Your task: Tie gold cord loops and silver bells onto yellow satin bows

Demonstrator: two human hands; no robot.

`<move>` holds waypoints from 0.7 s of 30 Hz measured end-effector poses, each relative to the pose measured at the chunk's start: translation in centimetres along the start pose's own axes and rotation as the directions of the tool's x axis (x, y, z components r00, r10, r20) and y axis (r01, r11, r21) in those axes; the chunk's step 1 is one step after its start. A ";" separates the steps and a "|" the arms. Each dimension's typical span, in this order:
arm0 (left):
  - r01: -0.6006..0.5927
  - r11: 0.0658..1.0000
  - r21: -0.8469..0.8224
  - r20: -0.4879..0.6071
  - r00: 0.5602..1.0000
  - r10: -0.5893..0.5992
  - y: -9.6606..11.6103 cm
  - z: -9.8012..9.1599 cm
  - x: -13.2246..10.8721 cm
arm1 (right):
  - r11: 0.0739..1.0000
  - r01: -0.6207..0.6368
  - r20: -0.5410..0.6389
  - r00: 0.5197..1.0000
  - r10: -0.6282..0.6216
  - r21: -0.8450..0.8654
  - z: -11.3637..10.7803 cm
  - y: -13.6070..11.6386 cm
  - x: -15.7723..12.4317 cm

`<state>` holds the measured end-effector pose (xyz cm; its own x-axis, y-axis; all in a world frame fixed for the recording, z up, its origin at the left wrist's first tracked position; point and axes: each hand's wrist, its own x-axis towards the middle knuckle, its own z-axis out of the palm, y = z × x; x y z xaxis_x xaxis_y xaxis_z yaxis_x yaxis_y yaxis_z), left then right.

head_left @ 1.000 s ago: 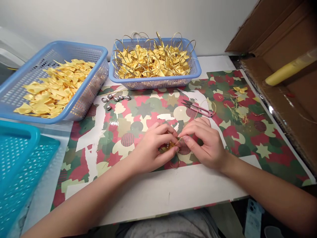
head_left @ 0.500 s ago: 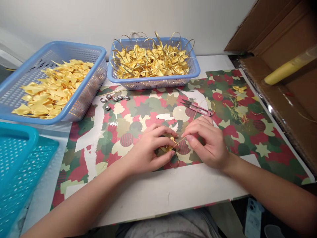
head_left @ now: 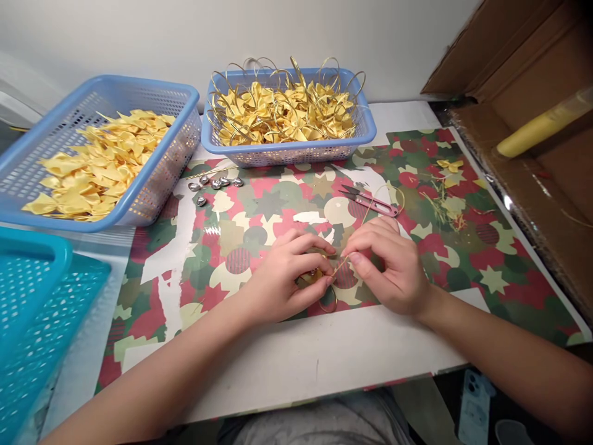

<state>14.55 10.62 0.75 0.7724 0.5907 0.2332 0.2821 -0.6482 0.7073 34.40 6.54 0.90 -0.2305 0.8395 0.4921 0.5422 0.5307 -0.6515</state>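
In the middle of the patterned sheet, my left hand [head_left: 294, 275] is closed, its thumb and index fingertip meeting on a thin gold cord [head_left: 341, 264]. Beneath those fingers a small yellow bow [head_left: 315, 276] shows only in part, with a gold wire loop [head_left: 328, 301] sticking out below. My right hand [head_left: 391, 262] pinches the same cord between thumb and index finger, just right of the left fingertips. The cord's tail curves up behind the right hand. Pink-handled thread snips [head_left: 369, 201] lie just beyond that hand.
Several silver bells [head_left: 216, 184] lie at the back left. A blue basket [head_left: 287, 150] holds bows with gold loops; another blue basket [head_left: 134, 210] holds plain yellow bows. A teal basket [head_left: 41, 309] stands front left. Thread scraps [head_left: 445, 207] lie right, beside a cardboard box [head_left: 477, 130].
My left thumb and index finger have closed together on the cord, covering more of the bow. My right hand keeps its pinch, almost unmoved.
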 end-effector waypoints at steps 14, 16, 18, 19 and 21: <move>0.040 0.999 0.026 -0.022 0.999 -0.040 -0.1 0.3 -0.1 | 0.985 0.002 0.089 0.996 -0.017 0.174 0.0 0.0 -0.3; 0.036 0.999 0.030 -0.029 0.999 -0.035 -0.1 0.4 -0.1 | 0.982 -0.014 0.102 0.995 -0.006 0.190 -0.1 -0.1 -0.4; 0.024 0.999 0.033 -0.032 0.999 -0.023 -0.2 0.5 -0.1 | 0.977 -0.048 0.131 0.991 0.021 0.210 -0.2 -0.2 -0.4; 0.018 0.999 0.037 -0.033 0.999 -0.017 -0.2 0.5 -0.1 | 0.973 -0.068 0.154 0.987 0.034 0.219 -0.3 -0.2 -0.5; 0.009 0.999 0.044 -0.030 1.000 -0.008 -0.3 0.6 -0.3 | 0.975 -0.099 0.220 0.974 0.054 0.198 -0.4 -0.2 -0.4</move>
<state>14.64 10.35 0.08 0.7526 0.6102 0.2475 0.3143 -0.6632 0.6793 34.74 6.02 1.09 -0.3728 0.8719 0.3175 0.3914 0.4579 -0.7982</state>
